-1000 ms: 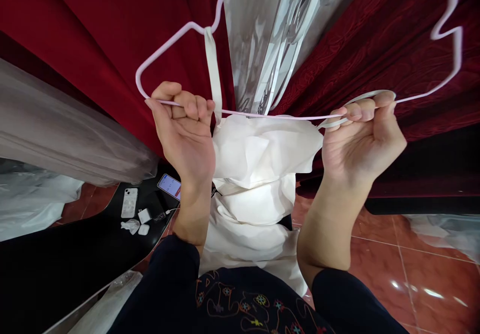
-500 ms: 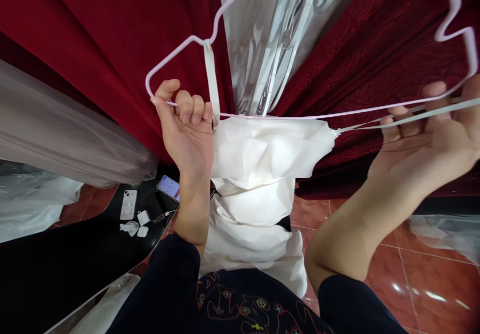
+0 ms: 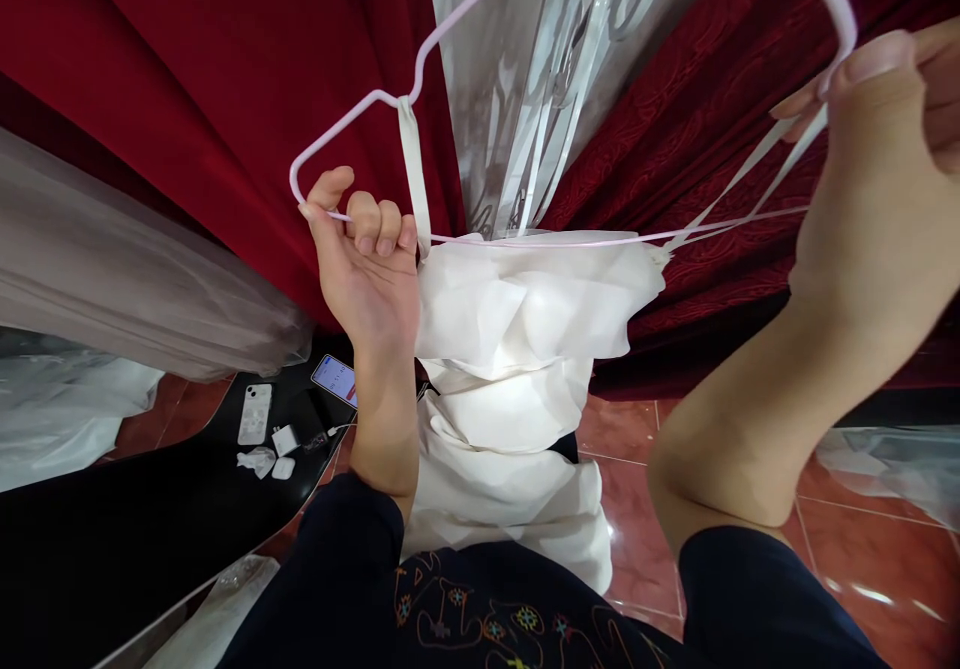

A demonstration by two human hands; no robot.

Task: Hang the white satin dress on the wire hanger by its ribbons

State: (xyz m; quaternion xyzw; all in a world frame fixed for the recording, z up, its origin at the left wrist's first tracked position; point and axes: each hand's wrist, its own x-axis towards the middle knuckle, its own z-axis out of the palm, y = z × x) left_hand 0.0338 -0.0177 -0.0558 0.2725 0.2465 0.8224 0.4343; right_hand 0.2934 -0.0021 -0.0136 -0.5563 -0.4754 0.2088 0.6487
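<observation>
A pale pink hanger (image 3: 471, 11) spans the upper view. My left hand (image 3: 371, 259) is closed around its lower left corner. One strap (image 3: 413, 171) of a white ruffled garment (image 3: 517, 299) hangs in the hanger's left notch. My right hand (image 3: 877, 139) pinches the other strap (image 3: 795, 157) against the hanger's right side, thumb on top; the hand hides that side's notch. The right strap stretches from the garment's upper right corner, and the garment hangs down toward my lap.
On a black surface (image 3: 150, 509) at left lie a lit phone (image 3: 335, 379), a white phone (image 3: 255, 414), a charger (image 3: 285, 440) and small white items. Red fabric (image 3: 247, 69) and sheer grey fabric (image 3: 135, 249) hang around, with plastic-wrapped material behind the hanger.
My right hand has moved up and turned over, from open under the strap to gripping strap and hanger. The right strap is lifted higher. My left hand keeps its hold.
</observation>
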